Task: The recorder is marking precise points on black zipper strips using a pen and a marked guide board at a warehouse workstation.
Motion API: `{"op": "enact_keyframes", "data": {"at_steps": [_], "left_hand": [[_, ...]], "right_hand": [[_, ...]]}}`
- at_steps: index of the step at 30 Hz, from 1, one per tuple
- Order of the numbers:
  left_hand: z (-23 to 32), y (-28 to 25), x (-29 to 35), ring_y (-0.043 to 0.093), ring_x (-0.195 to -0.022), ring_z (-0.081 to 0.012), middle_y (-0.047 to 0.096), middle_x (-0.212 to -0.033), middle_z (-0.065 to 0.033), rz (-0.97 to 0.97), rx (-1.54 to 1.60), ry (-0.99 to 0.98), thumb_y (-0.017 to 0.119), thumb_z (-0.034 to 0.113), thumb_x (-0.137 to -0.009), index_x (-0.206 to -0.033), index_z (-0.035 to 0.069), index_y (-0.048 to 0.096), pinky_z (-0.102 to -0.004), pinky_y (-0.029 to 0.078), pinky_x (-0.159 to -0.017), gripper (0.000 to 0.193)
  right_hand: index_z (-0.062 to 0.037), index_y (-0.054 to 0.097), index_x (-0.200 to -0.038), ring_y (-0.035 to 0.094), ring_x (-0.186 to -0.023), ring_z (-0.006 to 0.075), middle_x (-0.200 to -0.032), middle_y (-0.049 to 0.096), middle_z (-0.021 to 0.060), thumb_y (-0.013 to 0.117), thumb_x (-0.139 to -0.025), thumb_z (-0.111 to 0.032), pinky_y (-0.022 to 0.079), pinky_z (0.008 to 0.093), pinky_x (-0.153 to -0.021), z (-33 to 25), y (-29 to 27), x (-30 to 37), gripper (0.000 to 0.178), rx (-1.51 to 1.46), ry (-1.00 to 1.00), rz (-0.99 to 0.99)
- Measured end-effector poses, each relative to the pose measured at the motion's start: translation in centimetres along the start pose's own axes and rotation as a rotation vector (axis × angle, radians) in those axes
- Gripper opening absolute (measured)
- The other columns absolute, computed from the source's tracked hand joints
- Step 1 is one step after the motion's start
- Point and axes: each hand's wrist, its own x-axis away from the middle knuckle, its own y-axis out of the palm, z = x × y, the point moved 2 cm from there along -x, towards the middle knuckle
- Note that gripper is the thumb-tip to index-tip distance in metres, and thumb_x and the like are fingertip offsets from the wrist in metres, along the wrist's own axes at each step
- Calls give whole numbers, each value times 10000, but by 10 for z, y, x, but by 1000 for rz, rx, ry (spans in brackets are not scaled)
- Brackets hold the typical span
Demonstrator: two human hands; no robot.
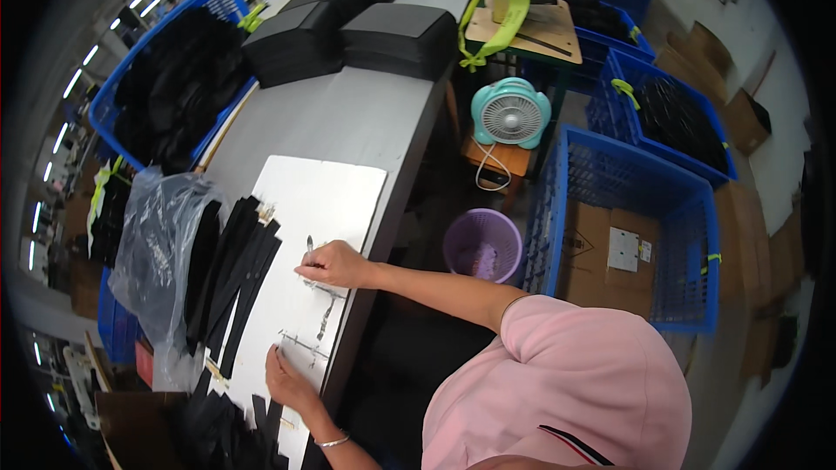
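Observation:
My right hand [338, 265] is closed over the white board [324, 187], with a slim pen [310, 245] poking out past its fingers. Nearer the board's lower part, my left hand [290, 380] rests with its fingertips pressed together by a drawn dark line [305, 346]; whether something thin sits between them is too small to tell. Smudged dark marks [326, 318] run along the board between the two hands. Long black strips [235, 274] lie in a bunch across the board's left side, and more black strips [218, 426] are heaped below the left hand.
Stacks of black sheets [399, 35] stand at the table's far end. Clear plastic film [152, 244] and a blue crate [106, 117] of black pieces flank the left side. To the right are a turquoise fan [511, 117], a purple basket [450, 248] and a big blue crate [710, 270].

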Motion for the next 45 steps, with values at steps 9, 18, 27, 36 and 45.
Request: {"op": "enact_keyframes", "data": {"at_steps": [9, 18, 27, 36, 45], "left_hand": [[65, 70, -4, 494, -1370, -419, 554, -1428, -251, -1, 76, 197, 539, 65, -1009, -1331, -23, 605, -474, 394, -1142, 341], [64, 47, 7, 354, -1486, -392, 406, -1576, -244, -110, 29, 208, 555, 135, -1025, -1491, -11, 461, -552, 209, -1224, 497], [30, 25, 45, 355, -1491, -374, 458, -1561, -186, -170, -169, 87, 548, 265, -1050, -1499, 15, 465, -626, 144, -1209, 521], [24, -14, 68, 354, -1491, -341, 471, -1556, -140, -70, -164, -39, 662, 332, -980, -1500, 52, 480, -644, 69, -1201, 618], [-21, -47, 99, 414, -1458, -323, 521, -1510, -148, 32, -170, -186, 686, 328, -964, -1444, 35, 539, -672, 34, -1190, 581]], "right_hand": [[-182, 669, -1181, 682, -676, 279, -722, 697, 41, 633, -912, -155, 521, 404, -671, -24, 12, 23, 273, 123, -107, 50], [-18, 630, -1135, 636, -1028, 295, -1055, 645, 152, 634, -912, -115, 480, 410, -996, -34, 14, 57, 244, 523, -515, -56], [-70, 672, -1102, 634, -864, 280, -875, 615, 96, 632, -868, -110, 512, 414, -924, -11, -44, 43, 240, 740, -493, 130], [-91, 723, -1238, 600, -840, 292, -855, 645, 99, 733, -849, -15, 486, 410, -775, -6, -48, 49, 397, 726, -381, 118], [-74, 713, -1260, 610, -944, 244, -1010, 707, 92, 722, -891, -13, 457, 372, -937, -10, -31, 51, 375, 683, -357, -13]]}}
